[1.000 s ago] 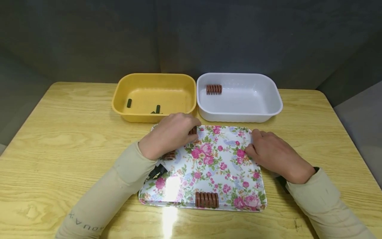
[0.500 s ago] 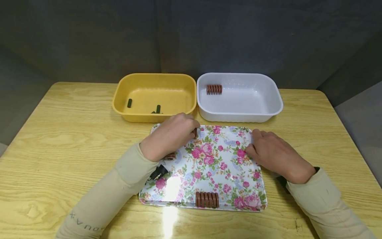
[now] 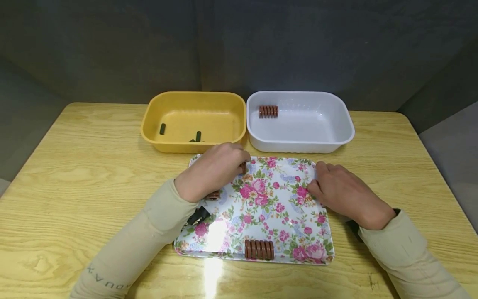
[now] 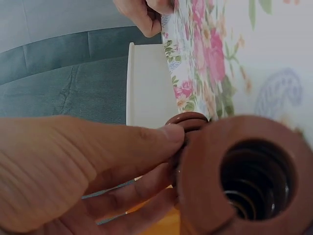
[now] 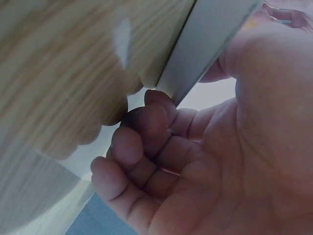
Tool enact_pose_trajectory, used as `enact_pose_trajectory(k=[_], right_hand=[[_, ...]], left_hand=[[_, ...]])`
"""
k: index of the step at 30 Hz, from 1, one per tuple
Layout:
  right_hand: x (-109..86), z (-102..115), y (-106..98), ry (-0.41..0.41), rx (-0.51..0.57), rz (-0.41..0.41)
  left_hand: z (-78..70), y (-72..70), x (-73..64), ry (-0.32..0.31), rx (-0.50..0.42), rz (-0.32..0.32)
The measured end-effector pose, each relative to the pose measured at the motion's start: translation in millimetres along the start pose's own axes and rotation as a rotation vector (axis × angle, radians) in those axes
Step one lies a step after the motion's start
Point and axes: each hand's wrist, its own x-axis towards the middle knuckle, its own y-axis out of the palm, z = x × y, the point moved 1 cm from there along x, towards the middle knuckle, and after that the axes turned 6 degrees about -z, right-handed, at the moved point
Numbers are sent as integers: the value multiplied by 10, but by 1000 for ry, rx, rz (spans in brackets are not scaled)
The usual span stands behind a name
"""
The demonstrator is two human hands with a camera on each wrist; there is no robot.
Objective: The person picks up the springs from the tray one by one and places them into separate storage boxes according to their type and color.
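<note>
My left hand (image 3: 216, 170) is over the far left part of a floral tray (image 3: 276, 207). Its thumb and fingers pinch a brown coil spring (image 4: 188, 120), mostly hidden by the hand in the head view. Nearer the left wrist camera lies another hollow brown spring (image 4: 239, 171), partly covered by my wrist in the head view. A third brown spring (image 3: 259, 250) lies by the tray's near edge. At the tray's right side, my right hand (image 3: 343, 193) grips the rim (image 5: 210, 44), thumb on the inner side and fingers curled on the outside.
Behind the tray stand a yellow bin (image 3: 194, 147) with several small dark green cylinders (image 3: 162, 128) and a white bin (image 3: 298, 147) with a brown spring (image 3: 268, 111) inside. All rest on a wooden table (image 3: 93, 166) with a dark partition (image 3: 239, 45) behind.
My left thumb has drawn in beneath the hand, and the spring there shows slightly lower beside the fingers. The right hand and the tray have stayed in place.
</note>
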Motion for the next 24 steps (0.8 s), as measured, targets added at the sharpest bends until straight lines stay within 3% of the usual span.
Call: enact_pose_trajectory(k=[10, 24], right_hand=[[-6, -3, 15, -3, -12, -7], [2, 5, 11, -11, -28, -15]], left_hand=[[16, -6, -10, -96, -41, 60], [3, -1, -31, -106, 8, 76]])
